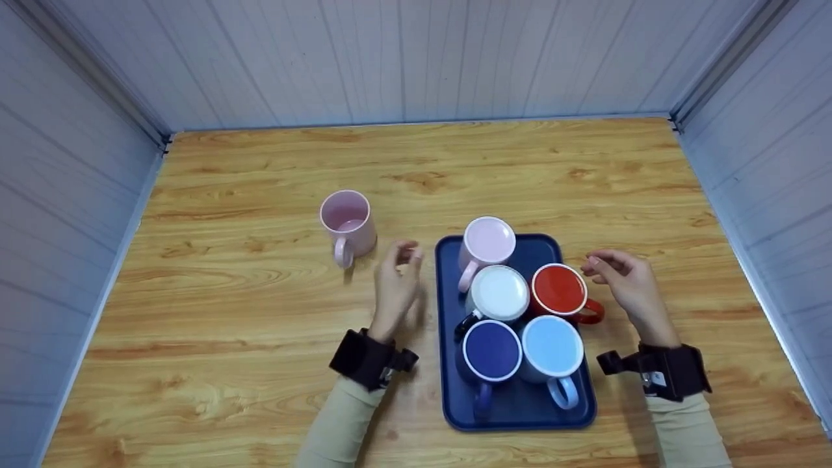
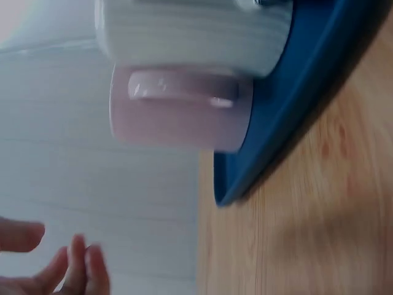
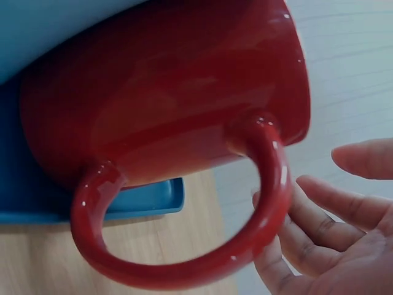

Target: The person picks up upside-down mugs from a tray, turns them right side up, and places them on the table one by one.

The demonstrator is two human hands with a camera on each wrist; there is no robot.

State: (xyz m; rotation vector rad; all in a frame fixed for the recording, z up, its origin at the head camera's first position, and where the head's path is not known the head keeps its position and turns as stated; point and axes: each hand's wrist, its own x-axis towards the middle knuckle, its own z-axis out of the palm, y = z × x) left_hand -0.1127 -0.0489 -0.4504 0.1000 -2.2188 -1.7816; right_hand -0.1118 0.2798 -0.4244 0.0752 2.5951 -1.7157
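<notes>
On the wooden counter (image 1: 227,292), a dark blue tray (image 1: 523,409) sits right of the middle, toward the near edge, carrying 5 mugs that look upturned, their flat bases up. A pale pink mug (image 1: 485,247) stands by the tray's far left corner, a white mug (image 1: 499,294) just nearer, a red mug (image 1: 559,290) at the right edge, and a navy mug (image 1: 492,351) and a light blue mug (image 1: 552,348) toward the near edge. Their handles face the near, left or right edges, probably so the bodies can stand close; the red handle overhangs the right edge. A pink mug on the counter (image 1: 349,224), mouth up, stands apart beyond the tray's left edge, its handle toward the near edge, which likely makes it easy to reach. The left hand (image 1: 396,289) hovers between it and the tray, its grip loosely bent and holding nothing. The right hand (image 1: 630,292), grip released, hangs outside the right edge near the red mug; whether a fingertip touches it I cannot tell.
</notes>
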